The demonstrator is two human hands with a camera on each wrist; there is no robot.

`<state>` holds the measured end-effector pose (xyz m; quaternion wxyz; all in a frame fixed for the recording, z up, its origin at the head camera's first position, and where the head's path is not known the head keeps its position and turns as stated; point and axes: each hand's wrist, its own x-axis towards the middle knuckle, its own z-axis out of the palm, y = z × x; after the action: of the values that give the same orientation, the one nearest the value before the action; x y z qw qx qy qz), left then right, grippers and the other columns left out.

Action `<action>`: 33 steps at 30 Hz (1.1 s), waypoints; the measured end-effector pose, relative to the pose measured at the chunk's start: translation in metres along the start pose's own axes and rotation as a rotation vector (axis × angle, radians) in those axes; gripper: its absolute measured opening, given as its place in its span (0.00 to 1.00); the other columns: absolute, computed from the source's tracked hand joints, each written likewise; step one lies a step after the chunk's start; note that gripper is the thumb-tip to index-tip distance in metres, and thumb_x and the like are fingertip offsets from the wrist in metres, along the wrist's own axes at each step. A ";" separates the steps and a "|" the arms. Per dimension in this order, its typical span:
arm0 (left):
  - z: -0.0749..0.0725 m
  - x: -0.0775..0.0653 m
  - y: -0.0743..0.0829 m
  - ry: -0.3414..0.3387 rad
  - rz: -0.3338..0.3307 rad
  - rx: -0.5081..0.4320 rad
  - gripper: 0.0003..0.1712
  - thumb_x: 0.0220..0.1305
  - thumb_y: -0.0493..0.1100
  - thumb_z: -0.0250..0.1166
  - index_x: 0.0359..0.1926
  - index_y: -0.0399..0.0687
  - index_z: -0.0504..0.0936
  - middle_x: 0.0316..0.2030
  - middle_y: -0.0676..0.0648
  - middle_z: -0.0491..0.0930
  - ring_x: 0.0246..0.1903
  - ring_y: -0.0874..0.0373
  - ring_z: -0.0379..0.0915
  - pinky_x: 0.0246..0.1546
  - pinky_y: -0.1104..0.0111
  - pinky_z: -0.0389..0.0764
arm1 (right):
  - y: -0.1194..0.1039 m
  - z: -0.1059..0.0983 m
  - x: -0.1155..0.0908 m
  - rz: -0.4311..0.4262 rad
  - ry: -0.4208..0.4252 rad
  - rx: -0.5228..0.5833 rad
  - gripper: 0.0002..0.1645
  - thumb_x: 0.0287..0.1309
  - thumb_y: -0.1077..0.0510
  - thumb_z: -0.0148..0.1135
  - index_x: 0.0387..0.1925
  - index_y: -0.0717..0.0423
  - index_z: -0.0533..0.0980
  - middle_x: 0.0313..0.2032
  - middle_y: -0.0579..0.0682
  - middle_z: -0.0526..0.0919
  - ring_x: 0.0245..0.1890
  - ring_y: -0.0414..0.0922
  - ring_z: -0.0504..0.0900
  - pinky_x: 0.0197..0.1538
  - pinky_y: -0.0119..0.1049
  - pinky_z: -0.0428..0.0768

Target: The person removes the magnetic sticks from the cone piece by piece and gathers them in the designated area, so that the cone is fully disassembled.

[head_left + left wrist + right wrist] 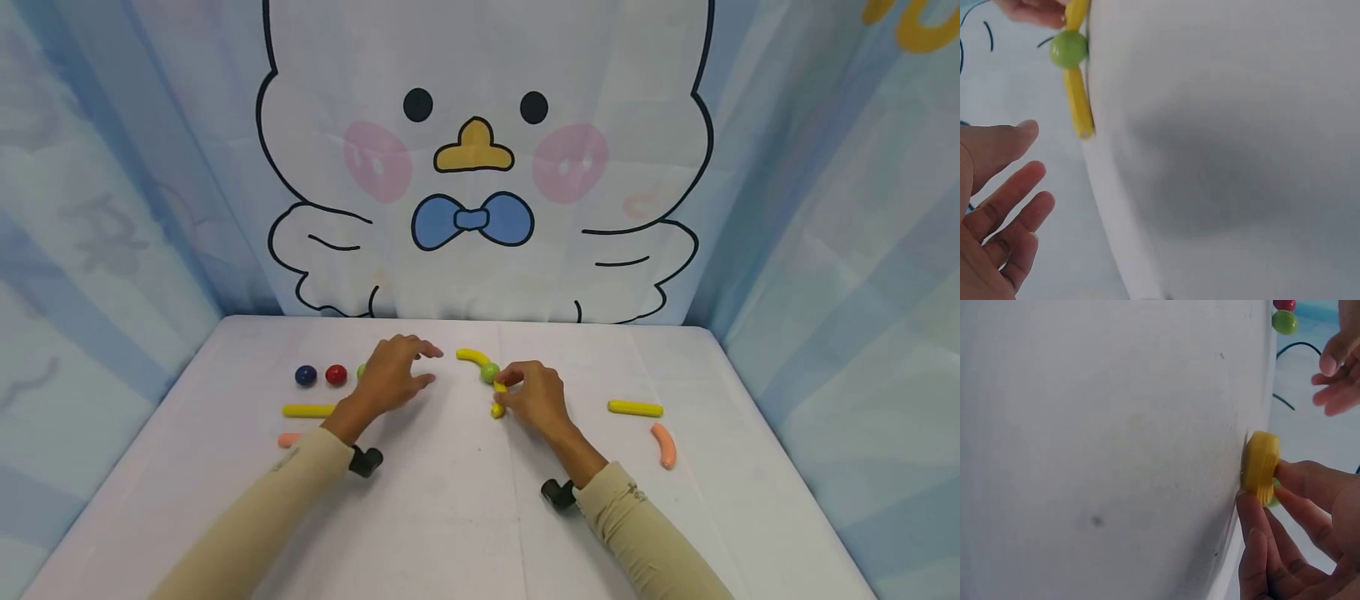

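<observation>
My right hand (534, 396) pinches a short yellow stick (1261, 464) between thumb and fingers, low over the white table. Right at its far end sits a light green ball (490, 372), with a curved yellow stick (472, 356) on its other side. In the left wrist view, the green ball (1069, 49) lies in line between the two yellow pieces. My left hand (392, 371) hovers to the left of them, fingers spread and loosely bent, holding nothing. Another green ball (1284, 322) is mostly hidden behind the left hand in the head view.
At left on the table (450, 517) are a dark blue ball (305, 376), a red ball (336, 375), a yellow stick (307, 411) and a partly covered salmon piece (288, 439). At right lie a yellow stick (635, 408) and a curved salmon piece (664, 446). A printed curtain (480, 275) hangs behind.
</observation>
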<state>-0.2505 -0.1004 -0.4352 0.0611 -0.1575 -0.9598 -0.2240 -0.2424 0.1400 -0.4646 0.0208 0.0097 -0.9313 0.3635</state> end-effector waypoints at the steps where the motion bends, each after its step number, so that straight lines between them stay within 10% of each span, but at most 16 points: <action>1: 0.004 0.002 0.004 -0.007 0.011 -0.006 0.21 0.57 0.43 0.75 0.53 0.54 0.85 0.48 0.48 0.85 0.48 0.51 0.76 0.57 0.53 0.72 | 0.000 0.000 0.000 0.005 -0.001 -0.001 0.11 0.48 0.58 0.78 0.35 0.46 0.85 0.36 0.44 0.86 0.44 0.46 0.80 0.51 0.44 0.74; 15: 0.048 0.023 0.032 -0.076 0.108 -0.060 0.21 0.59 0.47 0.74 0.54 0.54 0.85 0.39 0.51 0.86 0.41 0.56 0.76 0.52 0.57 0.75 | 0.000 -0.005 -0.002 -0.007 -0.052 -0.034 0.16 0.45 0.58 0.80 0.38 0.45 0.84 0.35 0.44 0.88 0.41 0.46 0.82 0.48 0.44 0.73; 33: 0.055 0.029 0.036 -0.127 0.111 -0.041 0.15 0.60 0.49 0.73 0.47 0.53 0.87 0.36 0.50 0.86 0.38 0.57 0.72 0.43 0.63 0.73 | -0.003 -0.004 -0.005 0.009 -0.088 -0.085 0.16 0.44 0.54 0.80 0.37 0.49 0.85 0.28 0.43 0.84 0.32 0.42 0.79 0.39 0.36 0.72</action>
<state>-0.2683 -0.0371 -0.4638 0.0094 -0.2256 -0.9467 -0.2295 -0.2370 0.1401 -0.4600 -0.0215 0.0208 -0.9459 0.3230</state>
